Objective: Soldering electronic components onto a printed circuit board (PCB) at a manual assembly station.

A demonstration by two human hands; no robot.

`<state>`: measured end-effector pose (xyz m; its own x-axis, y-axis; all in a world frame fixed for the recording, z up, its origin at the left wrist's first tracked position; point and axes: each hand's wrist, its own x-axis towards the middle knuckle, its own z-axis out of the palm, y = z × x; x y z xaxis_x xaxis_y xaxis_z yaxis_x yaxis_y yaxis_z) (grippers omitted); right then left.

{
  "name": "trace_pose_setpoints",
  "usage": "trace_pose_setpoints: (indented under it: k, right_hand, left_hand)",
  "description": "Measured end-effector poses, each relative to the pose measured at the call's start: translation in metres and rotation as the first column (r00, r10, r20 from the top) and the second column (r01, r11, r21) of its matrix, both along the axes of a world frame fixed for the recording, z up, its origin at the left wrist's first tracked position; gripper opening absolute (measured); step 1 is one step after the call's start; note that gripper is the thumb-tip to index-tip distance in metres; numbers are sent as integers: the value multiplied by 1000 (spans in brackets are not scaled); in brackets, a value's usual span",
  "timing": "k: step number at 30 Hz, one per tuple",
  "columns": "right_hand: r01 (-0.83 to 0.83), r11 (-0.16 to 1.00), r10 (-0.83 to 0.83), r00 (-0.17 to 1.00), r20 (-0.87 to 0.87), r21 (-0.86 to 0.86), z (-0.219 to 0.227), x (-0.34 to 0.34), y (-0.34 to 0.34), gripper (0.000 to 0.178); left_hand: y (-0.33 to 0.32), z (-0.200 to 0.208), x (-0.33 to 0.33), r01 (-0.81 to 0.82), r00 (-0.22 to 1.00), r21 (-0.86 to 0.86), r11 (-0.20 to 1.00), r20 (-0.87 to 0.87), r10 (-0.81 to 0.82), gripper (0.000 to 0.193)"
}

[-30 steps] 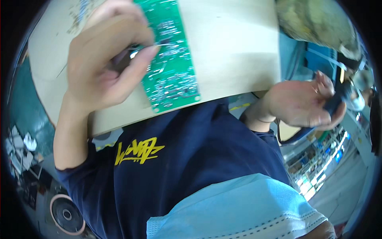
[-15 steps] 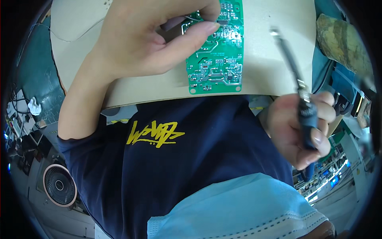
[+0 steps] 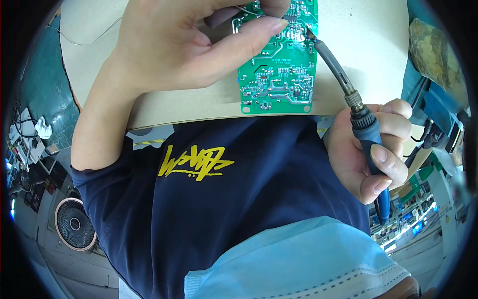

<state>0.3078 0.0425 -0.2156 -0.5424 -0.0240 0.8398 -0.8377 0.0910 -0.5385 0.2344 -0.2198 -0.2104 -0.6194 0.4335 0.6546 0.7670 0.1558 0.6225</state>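
Note:
A green circuit board [image 3: 279,65] crowded with small parts and shiny solder joints lies on a beige sheet. My left hand [image 3: 199,50] reaches over its left side, thumb and fingers pinched around a thin silvery solder wire [image 3: 247,11]; the fingers hide part of the board. My right hand [image 3: 388,149] is wrapped around the blue handle of a soldering iron [image 3: 343,79]. The iron slants up and left, its tip at the board's right part, close to the left fingertips. Whether the tip touches a joint I cannot tell.
The beige sheet [image 3: 184,107] covers a dark green tabletop [image 3: 47,94]. Loose wire trails off at the upper left. A brownish, stained bundle [image 3: 438,52] sits at the upper right, by blue objects and dark cables. White crumpled tissue [image 3: 43,128] and a round fan [image 3: 75,224] are at left.
The soldering iron has swung up and left, bringing its tip from beside the board onto its right part. My left hand keeps its pinch. The view has shifted slightly.

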Motion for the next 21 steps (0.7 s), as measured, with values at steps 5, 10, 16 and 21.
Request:
trace_pose_setpoints:
  k: [5,10,16,21]
  right_hand:
    - [1,1000,-1,1000,0,-6,0,-1,-1,41]
    - [5,1000,-5,1000,-2,-10,-1,-2,-1,41]
    - [4,1000,-4,1000,8,1,-1,-2,-1,40]
    - [-2,1000,2,1000,8,21,0,-3,-1,38]
  left_hand:
    - [-3,11,-3,37,998,-85,996,-56,-42,11]
    - [-7,7,0,11,997,-82,997,-75,-18,10]
    - [12,7,-5,31,999,65,997,-16,-30,9]
    - [19,0,-6,35,999,240,970,-35,-27,9]
